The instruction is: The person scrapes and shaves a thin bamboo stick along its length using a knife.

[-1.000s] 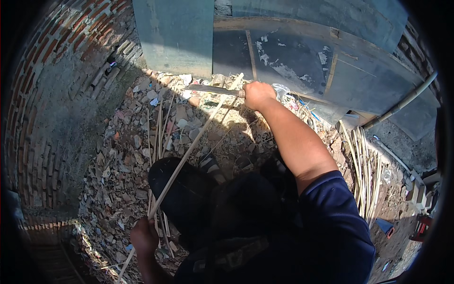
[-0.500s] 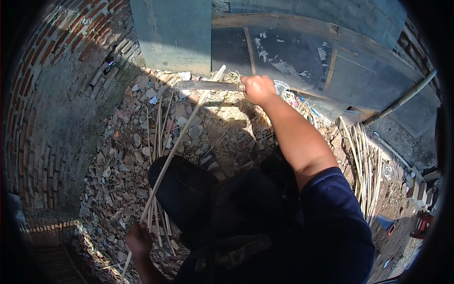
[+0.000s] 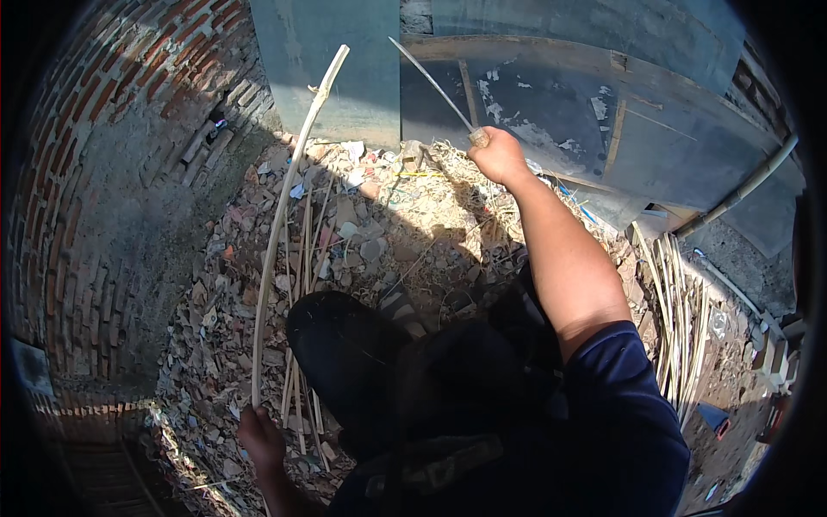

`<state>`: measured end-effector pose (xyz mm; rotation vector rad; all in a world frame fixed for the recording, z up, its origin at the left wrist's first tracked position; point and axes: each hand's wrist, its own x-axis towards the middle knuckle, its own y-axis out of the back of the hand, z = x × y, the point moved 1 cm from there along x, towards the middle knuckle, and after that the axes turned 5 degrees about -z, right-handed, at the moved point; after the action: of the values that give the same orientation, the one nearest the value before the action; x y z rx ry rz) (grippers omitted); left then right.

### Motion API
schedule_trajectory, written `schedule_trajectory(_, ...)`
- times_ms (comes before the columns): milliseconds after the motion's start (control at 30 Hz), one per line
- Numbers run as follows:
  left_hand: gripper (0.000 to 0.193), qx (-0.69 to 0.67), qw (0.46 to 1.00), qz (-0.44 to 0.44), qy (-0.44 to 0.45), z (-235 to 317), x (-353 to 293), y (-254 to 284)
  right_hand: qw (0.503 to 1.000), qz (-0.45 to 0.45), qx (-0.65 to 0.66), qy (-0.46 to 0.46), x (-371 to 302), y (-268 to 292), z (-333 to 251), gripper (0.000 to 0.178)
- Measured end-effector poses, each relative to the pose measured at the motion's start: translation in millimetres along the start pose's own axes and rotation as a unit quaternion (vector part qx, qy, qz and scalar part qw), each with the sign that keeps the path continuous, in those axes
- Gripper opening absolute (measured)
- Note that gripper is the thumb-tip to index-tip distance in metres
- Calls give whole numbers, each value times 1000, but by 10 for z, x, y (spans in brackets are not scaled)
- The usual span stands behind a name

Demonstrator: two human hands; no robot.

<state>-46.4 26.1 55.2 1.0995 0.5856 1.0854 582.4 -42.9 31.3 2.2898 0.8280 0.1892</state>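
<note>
My left hand (image 3: 262, 437), low at the left, is closed round a long, pale strip of split wood or bamboo (image 3: 274, 241). The strip slants up past my left knee, slightly bowed, and its far end stands free in front of the blue-grey panel. My right hand (image 3: 501, 159) grips the handle of a long knife (image 3: 435, 84). Its narrow blade points up and to the left, apart from the strip. Under the held strip, several thinner strips (image 3: 307, 250) lie on the rubble beside my left leg.
Rubble (image 3: 215, 336) covers the ground, with pale shavings (image 3: 452, 172) ahead. A bundle of strips (image 3: 676, 319) lies at the right, near a blue and red tool (image 3: 713, 420). A brick wall (image 3: 112, 215) stands left; blue-grey panels (image 3: 332, 95) and a slanting pole (image 3: 741, 185) are ahead.
The knife has come off the strip, its blade swinging from level to pointing up. The strip's far end has risen and shifted left, while my left hand keeps its hold.
</note>
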Motion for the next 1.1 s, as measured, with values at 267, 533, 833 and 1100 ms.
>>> schedule_trajectory(267, 20, 5, 998, -12, -54, 358, 1, -333, 989, 49, 6, 143, -414, -1, -429, 54)
schedule_trajectory(533, 28, -15, 997, -65, -24, 252, -73, -623, 924, -87, -237, 288, -566, -145, -635, 30)
schedule_trajectory(833, 29, 95, 994, -42, -16, 160, -170, -604, 955, -74, -234, 168, -354, -188, -310, 37)
schedule_trajectory(1100, 30, 80, 994, -61, -46, 21, -212, -461, 983, -5, -181, 1, -99, -220, -61, 34)
